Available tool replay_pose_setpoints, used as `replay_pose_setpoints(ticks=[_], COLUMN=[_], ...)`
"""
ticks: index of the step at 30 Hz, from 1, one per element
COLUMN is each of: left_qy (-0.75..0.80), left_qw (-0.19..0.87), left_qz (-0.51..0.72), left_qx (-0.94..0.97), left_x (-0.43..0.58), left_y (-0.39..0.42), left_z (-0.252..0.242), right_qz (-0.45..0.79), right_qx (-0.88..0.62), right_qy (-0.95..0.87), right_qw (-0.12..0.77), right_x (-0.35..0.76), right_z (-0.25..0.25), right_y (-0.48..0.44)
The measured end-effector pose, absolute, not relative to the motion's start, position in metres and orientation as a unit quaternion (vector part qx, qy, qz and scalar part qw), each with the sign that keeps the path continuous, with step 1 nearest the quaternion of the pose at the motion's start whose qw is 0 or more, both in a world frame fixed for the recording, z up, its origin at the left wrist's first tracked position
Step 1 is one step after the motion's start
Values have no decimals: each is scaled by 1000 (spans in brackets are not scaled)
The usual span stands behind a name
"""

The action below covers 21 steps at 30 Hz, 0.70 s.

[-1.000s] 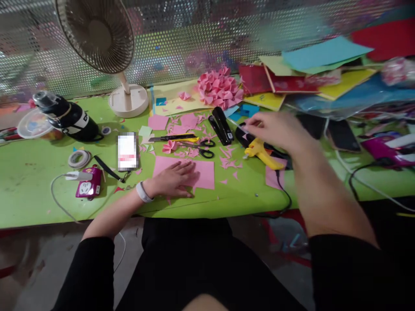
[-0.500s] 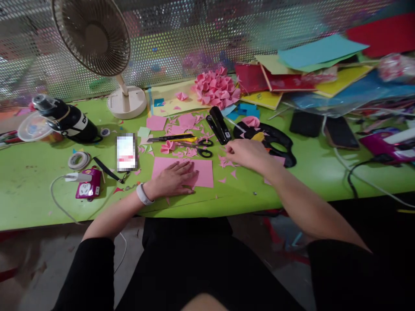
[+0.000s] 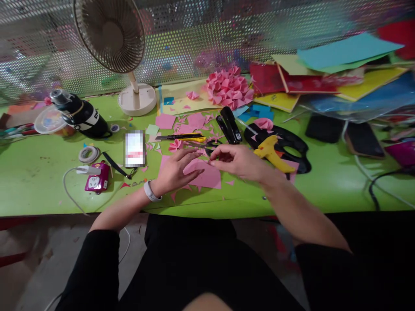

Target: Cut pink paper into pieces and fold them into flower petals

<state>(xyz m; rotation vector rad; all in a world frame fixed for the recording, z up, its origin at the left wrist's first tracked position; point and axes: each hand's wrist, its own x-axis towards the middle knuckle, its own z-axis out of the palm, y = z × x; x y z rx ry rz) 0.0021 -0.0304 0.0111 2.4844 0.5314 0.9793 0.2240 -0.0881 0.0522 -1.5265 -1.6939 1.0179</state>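
Note:
A pink paper sheet lies on the green table near its front edge. My left hand, with a white wristband, rests on the sheet's left part, fingers stretched out and a little raised. My right hand has its fingertips pinched at the sheet's upper right edge, which looks slightly lifted. Black scissors and a yellow-and-black utility knife lie just beyond both hands among pink paper scraps. A yellow glue gun lies to the right of my right hand.
A fan stands at the back left beside a black bottle. A tape roll, a phone and a pink plug lie left. A stapler, a pink paper flower ball and coloured sheets lie further back.
My right hand has come left from the glue gun to the pink sheet's right edge. My left hand has lifted its fingers a little. The view has shifted slightly.

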Motion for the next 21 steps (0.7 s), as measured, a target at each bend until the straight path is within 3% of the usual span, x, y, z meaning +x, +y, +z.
replay_pose_setpoints(ticks=[7,14,21], left_qy=[240,227,215], left_qw=[237,110,130], left_qz=[377,338,377], left_qx=[863,907,891], left_x=[2,-3,0], left_y=[-36,-30,-26], left_z=[12,19,11], right_qz=[471,510,536], right_qx=[-548,-548,-537], right_qy=[-585,-554,-536], right_qw=[368,365,370], right_x=[209,211,209], right_z=[45,43,39], right_y=[-79,-76,-72])
